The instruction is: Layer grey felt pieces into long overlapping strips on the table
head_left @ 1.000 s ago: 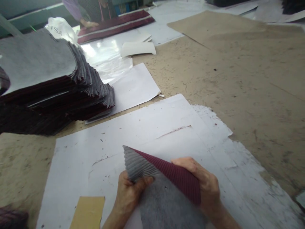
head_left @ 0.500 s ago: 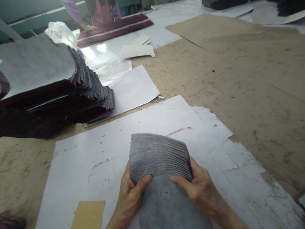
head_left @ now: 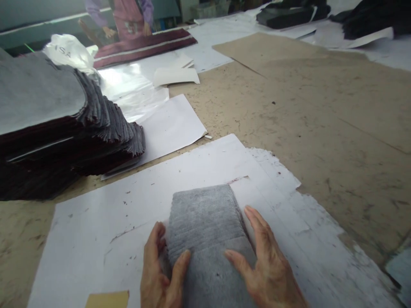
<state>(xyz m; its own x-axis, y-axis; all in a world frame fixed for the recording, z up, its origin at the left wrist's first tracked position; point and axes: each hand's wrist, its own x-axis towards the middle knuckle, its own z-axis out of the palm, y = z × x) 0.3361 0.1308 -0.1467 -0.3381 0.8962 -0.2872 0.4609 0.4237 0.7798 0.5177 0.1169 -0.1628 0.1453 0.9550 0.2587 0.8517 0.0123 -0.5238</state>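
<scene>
A folded piece of grey felt-backed ribbed fabric (head_left: 205,235) lies flat on a large, worn white paper sheet (head_left: 96,222) in front of me. My left hand (head_left: 159,273) rests against its left side, fingers spread, with the thumb on the grey surface. My right hand (head_left: 260,265) lies along its right side, fingers apart, with the fingertips touching the fabric. Neither hand grips the piece. Its maroon face is hidden.
A tall stack of maroon and grey ribbed pieces (head_left: 41,107) stands to the left on paper. Beyond are a plastic bag (head_left: 67,53), maroon strips (head_left: 144,47), and a person (head_left: 130,17). Brown paper (head_left: 289,55) covers the speckled floor (head_left: 289,119) to the right.
The piece, curved up with its maroon face showing a second ago, now lies flat and folded. Both hands have let go of the bent shape and opened out beside it.
</scene>
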